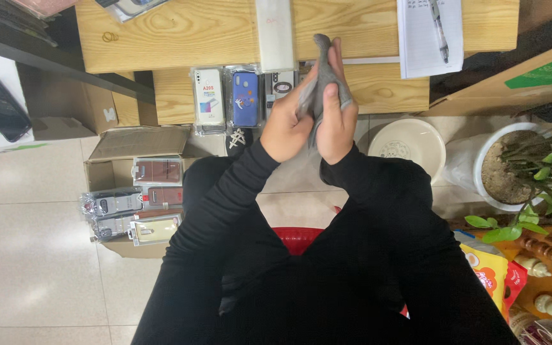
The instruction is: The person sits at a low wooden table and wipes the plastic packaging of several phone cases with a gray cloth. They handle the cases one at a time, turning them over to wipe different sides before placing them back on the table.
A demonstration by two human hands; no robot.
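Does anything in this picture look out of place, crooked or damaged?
Nothing looks damaged or spilled. Both hands, left hand and right hand, squeeze a crumpled grey cloth. Packaged phone cases overhang the open cardboard box untidily.

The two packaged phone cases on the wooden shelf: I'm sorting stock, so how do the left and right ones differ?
The left packaged case is clear and pale, with a small coloured patch; the right packaged case is solid blue. The left lies farther from the hands; the right lies nearer. Both are upright, side by side, in clear wrap.
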